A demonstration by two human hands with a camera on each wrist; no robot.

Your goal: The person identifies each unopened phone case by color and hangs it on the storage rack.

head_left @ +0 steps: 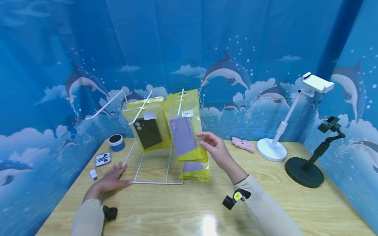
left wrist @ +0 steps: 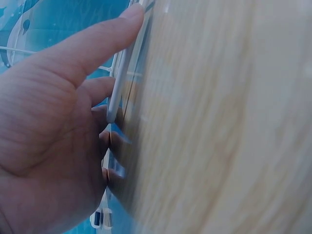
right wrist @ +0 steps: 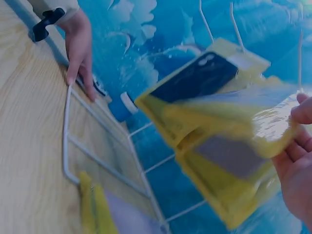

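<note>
My left hand rests on the table with fingers straight, spread over the front left corner of a white wire rack; its thumb lies by the rod. A yellow-edged bag with a purple phone case hangs on the right hook. My right hand pinches that bag's right edge between thumb and fingers, and the film looks blurred in the right wrist view. On the middle hook hangs a bag with a black phone case. Another purple-case bag shows low at the front right corner.
Left of the rack are a blue round tin, boxed earphones and a small white adapter. At right stand a pink plush-like item, a white phone stand and a black stand. The left hook holds nothing.
</note>
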